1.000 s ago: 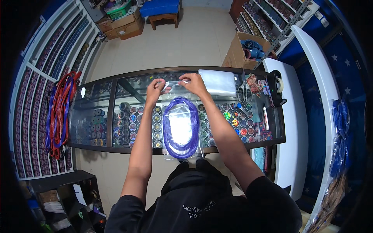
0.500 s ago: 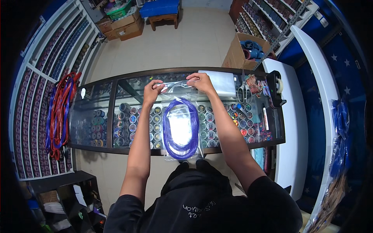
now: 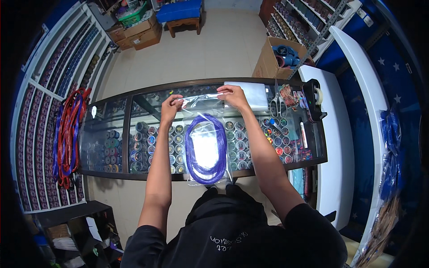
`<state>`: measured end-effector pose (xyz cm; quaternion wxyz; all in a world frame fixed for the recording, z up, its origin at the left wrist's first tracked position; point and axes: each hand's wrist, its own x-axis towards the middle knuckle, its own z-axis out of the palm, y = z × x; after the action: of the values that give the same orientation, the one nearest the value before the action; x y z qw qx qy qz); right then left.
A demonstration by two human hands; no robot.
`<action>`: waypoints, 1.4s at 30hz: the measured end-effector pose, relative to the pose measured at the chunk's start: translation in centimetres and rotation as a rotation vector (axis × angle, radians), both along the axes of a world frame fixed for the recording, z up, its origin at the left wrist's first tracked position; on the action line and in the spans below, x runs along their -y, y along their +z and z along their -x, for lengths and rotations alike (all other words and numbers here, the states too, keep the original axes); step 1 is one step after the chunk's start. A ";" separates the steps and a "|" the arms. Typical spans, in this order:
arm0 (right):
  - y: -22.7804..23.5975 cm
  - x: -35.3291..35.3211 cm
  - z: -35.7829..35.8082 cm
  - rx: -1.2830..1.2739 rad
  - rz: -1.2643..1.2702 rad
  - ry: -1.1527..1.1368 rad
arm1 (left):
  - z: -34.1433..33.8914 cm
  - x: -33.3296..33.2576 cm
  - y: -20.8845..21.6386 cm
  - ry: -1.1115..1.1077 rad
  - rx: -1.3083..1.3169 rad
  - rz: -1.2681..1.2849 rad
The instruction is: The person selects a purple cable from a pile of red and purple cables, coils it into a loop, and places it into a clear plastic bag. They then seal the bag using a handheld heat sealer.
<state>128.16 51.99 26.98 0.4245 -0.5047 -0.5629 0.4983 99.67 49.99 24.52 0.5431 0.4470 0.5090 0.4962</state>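
A clear plastic bag [image 3: 203,105] lies on the glass counter [image 3: 147,100], with its top edge toward the far side. Inside it is a purple coil of cord [image 3: 192,149], laid in a long oval. My left hand [image 3: 171,107] pinches the left corner of the bag's top edge. At the right corner, my right hand [image 3: 233,96] grips the same edge between thumb and fingers. The edge stretches straight between both hands. Under the coil's middle, bright glare hides what is below.
Right of my hands are a stack of clear bags [image 3: 250,94], scissors [image 3: 278,106], a tape dispenser [image 3: 315,100] and a marker [image 3: 303,135]. Round spools [image 3: 178,138] fill the case beneath the glass. Red and purple cords [image 3: 71,134] hang from the left shelf.
The view has shifted slightly. Both hands keep hold of the bag's top edge, which now looks tauter and folded narrower; the coil stays in the bag.
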 end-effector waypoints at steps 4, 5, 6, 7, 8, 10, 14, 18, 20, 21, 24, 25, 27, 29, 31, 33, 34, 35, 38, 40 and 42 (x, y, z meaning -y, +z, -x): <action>1.2 1.1 -1.1 0.114 -0.084 -0.119 | 0.4 0.0 -0.6 0.000 -0.002 0.003; 1.4 1.3 -1.6 0.145 -0.129 -0.160 | 0.4 -0.1 -0.7 -0.001 0.004 -0.006; 1.4 1.5 -2.4 0.178 -0.173 -0.205 | 0.3 -0.2 -0.8 -0.005 0.010 -0.014; 1.6 1.8 -3.2 0.166 -0.204 -0.238 | 0.1 -0.1 -0.8 -0.002 0.024 -0.006; 1.7 2.0 -4.2 0.210 -0.277 -0.283 | 0.0 0.0 -0.8 0.007 0.022 -0.011; 2.7 2.8 -6.1 0.299 -0.420 -0.372 | 0.0 0.1 -0.8 0.005 0.000 0.006; 4.5 4.7 -10.7 0.482 -0.511 -0.503 | -0.3 0.4 -1.2 0.043 -0.026 -0.003; 5.8 6.6 -15.6 0.664 -0.540 -0.600 | -1.0 0.3 -1.8 0.082 0.017 -0.002; 6.2 7.2 -17.5 0.645 -0.548 -0.641 | -0.4 0.1 -2.7 0.090 0.005 -0.014; 6.3 7.5 -18.7 0.676 -0.585 -0.666 | -0.2 0.0 -3.1 0.093 0.011 -0.021; 7.0 8.6 -21.7 0.737 -0.616 -0.754 | -0.2 0.1 -3.4 0.099 0.030 -0.034; 7.1 8.9 -22.8 0.729 -0.598 -0.784 | -0.2 0.1 -3.5 0.101 0.032 -0.036; 7.5 9.4 -25.0 0.717 -0.523 -0.887 | -0.3 0.2 -3.6 0.105 0.028 -0.032; 7.8 9.9 -27.1 0.746 -0.424 -1.003 | -0.3 0.1 -3.4 0.104 0.038 -0.027; 7.3 10.5 -30.1 0.812 -0.362 -1.049 | 0.0 -0.2 -3.7 0.098 0.052 -0.028; 6.9 10.9 -32.3 0.865 -0.223 -1.054 | 0.2 -0.5 -4.1 0.090 0.039 -0.024; 6.5 11.1 -33.7 0.891 -0.152 -1.060 | 0.0 -0.7 -4.1 0.082 0.034 -0.023; 6.0 11.4 -35.1 0.951 -0.101 -1.056 | -0.1 -0.8 -4.2 0.076 0.023 -0.029; 6.6 11.5 -35.7 0.876 0.107 -0.948 | 0.2 -0.4 -4.1 0.091 0.020 -0.014; 6.7 11.4 -36.7 0.854 0.170 -0.880 | 0.4 -0.5 -4.2 0.093 0.022 -0.017; 6.7 11.2 -37.4 0.825 0.221 -0.840 | 0.4 -0.6 -4.2 0.098 0.040 -0.021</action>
<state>165.53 40.79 33.67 0.2764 -0.8771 -0.3782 0.1062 99.30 50.58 20.28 0.5235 0.4170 0.5141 0.5365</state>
